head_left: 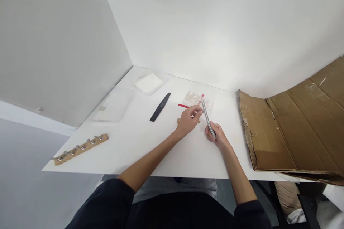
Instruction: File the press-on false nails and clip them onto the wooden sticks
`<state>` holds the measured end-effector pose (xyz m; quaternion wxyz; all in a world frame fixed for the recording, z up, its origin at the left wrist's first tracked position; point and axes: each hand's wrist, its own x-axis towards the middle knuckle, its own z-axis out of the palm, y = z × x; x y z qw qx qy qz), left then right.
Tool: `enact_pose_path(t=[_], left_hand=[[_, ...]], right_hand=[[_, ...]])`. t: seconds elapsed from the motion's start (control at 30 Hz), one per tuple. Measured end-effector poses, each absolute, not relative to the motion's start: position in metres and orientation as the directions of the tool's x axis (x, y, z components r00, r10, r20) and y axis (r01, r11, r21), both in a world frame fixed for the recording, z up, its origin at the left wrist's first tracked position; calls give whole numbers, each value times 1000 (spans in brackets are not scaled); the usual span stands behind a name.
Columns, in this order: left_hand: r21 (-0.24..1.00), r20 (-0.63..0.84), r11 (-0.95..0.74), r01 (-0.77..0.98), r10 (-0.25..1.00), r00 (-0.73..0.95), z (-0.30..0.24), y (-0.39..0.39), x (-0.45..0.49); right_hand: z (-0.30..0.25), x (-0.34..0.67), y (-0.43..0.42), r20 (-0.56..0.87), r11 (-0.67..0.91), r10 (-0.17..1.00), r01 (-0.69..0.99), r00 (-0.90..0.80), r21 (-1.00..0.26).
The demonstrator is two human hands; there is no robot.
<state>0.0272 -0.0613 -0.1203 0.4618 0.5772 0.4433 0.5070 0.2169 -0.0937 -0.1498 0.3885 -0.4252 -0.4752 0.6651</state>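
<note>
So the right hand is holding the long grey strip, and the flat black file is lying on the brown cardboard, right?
Not quite: the head view shows the flat black file on the white table, not the brown cardboard. The right hand does hold the long grey strip.

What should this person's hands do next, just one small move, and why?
Perhaps slide the grey stick lightly past the left hand: the right hand holds its lower end, leaving the upper part free, and the left fingertips are close beside that part. Whether they pinch anything is too small to tell.
</note>
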Motion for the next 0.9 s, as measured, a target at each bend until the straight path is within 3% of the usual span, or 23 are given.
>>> enact_pose_path(t=[0.27, 0.47, 0.67, 0.9], left_hand=[[971, 226, -228, 68, 974, 30, -120, -65, 30], [961, 231, -247, 125, 964, 131, -123, -66, 32], [971, 221, -225, 84, 974, 48, -119, -64, 29], [925, 275, -298, 236, 953, 127, -124, -67, 31]], right_hand=[[-155, 220, -93, -178, -215, 931, -85, -317, -973], [-154, 220, -92, -171, -196, 948, -72, -268, -978], [-156, 220, -92, -170, -196, 939, -58, -298, -979], [-155, 217, -93, -158, -179, 955, -67, -250, -981]])
